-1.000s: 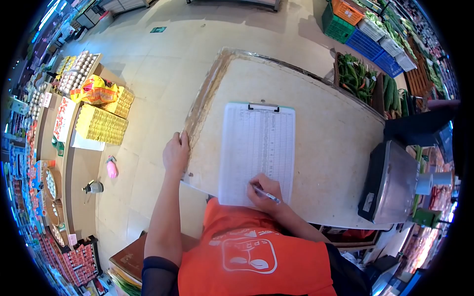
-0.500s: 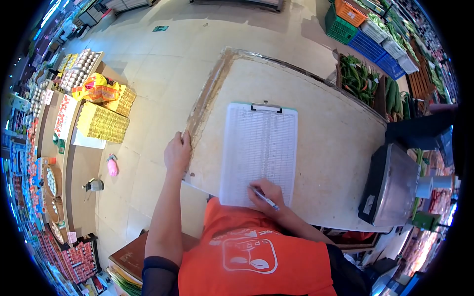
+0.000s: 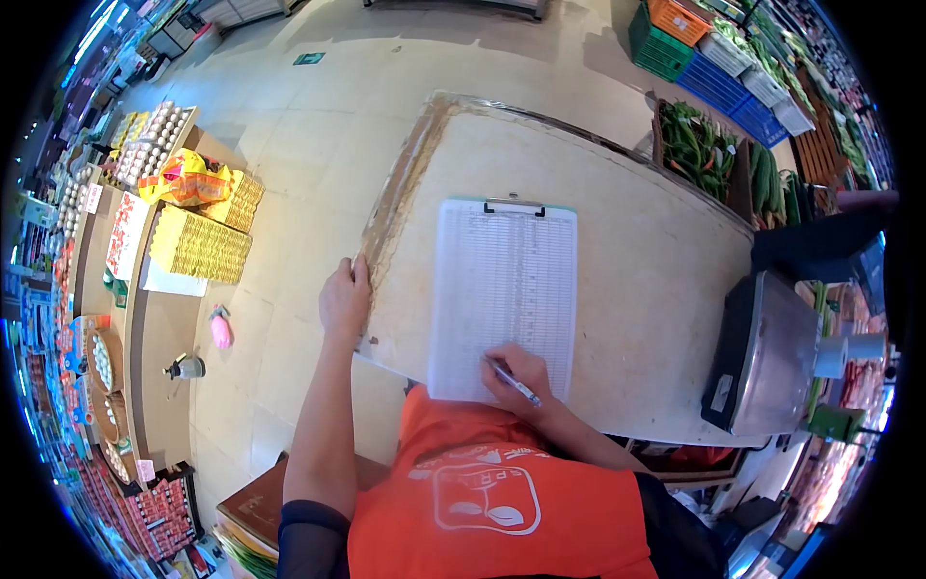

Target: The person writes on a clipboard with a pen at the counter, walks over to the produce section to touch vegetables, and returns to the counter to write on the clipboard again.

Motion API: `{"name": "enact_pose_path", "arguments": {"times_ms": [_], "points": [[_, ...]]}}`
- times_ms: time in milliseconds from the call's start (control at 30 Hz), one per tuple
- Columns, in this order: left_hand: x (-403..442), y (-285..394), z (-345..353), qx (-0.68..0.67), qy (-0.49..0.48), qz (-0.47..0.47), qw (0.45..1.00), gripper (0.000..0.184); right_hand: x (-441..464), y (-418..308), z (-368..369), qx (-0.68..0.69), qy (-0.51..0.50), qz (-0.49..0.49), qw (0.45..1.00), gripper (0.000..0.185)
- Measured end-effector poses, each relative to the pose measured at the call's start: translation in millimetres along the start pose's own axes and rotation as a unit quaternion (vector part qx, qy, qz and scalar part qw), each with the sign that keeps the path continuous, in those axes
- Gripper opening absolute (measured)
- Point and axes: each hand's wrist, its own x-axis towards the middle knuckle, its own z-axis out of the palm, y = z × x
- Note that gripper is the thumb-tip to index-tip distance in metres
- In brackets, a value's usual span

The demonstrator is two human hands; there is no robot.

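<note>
My right hand (image 3: 518, 376) is closed around a pen (image 3: 521, 388) and rests on the lower part of a printed table sheet (image 3: 492, 289). A clipboard with a black and silver clip (image 3: 515, 206) holds the sheet flat on the pale worn tabletop (image 3: 637, 280). My left hand (image 3: 345, 297) lies at the table's left edge, with the thumb on top and the other fingers bent over the edge, partly hidden. It is nearest to the brown taped border. Whether it grips the edge firmly cannot be made out.
A scale-like metal device (image 3: 772, 357) stands on the table's right side. Green peppers (image 3: 694, 150) fill a crate beyond the far right edge. At left, yellow egg trays (image 3: 201, 243) sit on a shelf, and a pink object (image 3: 221, 330) lies on the floor.
My right hand and the pen have shifted slightly over the lower part of the sheet. My left hand keeps its place at the table edge. The camera view has moved slightly.
</note>
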Motion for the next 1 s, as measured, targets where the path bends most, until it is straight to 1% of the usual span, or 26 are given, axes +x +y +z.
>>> {"name": "enact_pose_path", "arguments": {"times_ms": [233,333,400,433,467,500,533,567,600,633,700,833,867,933,1000], "points": [[3,-8,7,-0.008,0.013,0.010,1.000,0.055,-2,3,1,-0.004,-0.004,-0.002,1.000,0.016],[3,-9,7,-0.006,0.008,0.010,1.000,0.056,2,-1,-3,-0.009,-0.021,0.003,1.000,0.015],[-3,-2,-1,-0.005,0.009,0.012,1.000,0.051,-5,5,-3,-0.014,-0.044,-0.005,0.999,0.013],[-9,-6,1,0.001,0.008,0.005,1.000,0.051,-9,9,-4,-0.019,-0.050,-0.020,0.998,0.012],[-5,-8,4,-0.002,0.028,0.009,1.000,0.051,-19,22,0,0.004,-0.020,-0.099,0.995,0.010],[-3,-9,7,-0.002,0.044,0.017,0.999,0.052,-17,26,0,0.023,-0.057,-0.055,0.997,0.010],[-3,-10,8,-0.013,0.044,0.015,0.999,0.053,-11,20,-7,0.047,-0.081,-0.036,0.995,0.009],[-4,-4,0,-0.019,0.010,-0.003,1.000,0.052,-13,24,1,-0.025,-0.041,-0.050,0.998,0.010],[-9,1,-4,-0.053,0.008,-0.004,0.999,0.050,-17,26,2,0.001,-0.043,-0.013,0.999,0.012],[-13,3,-6,-0.046,0.004,-0.008,0.999,0.051,-19,27,2,0.027,-0.047,0.028,0.998,0.013],[-11,7,-6,-0.046,0.009,-0.014,0.999,0.053,-14,24,5,-0.022,-0.011,0.030,0.999,0.016],[-15,0,-5,-0.052,0.025,-0.011,0.998,0.053,-14,17,7,0.012,-0.009,0.058,0.998,0.015],[-17,-1,-4,-0.052,0.026,-0.008,0.998,0.052,-14,17,8,0.001,-0.008,0.051,0.999,0.015],[-13,-1,0,-0.068,0.041,-0.003,0.997,0.052,-13,16,5,-0.023,-0.010,0.042,0.999,0.014],[-17,-1,2,-0.075,0.040,-0.004,0.996,0.053,-18,23,-1,0.024,-0.047,0.047,0.997,0.013]]}}
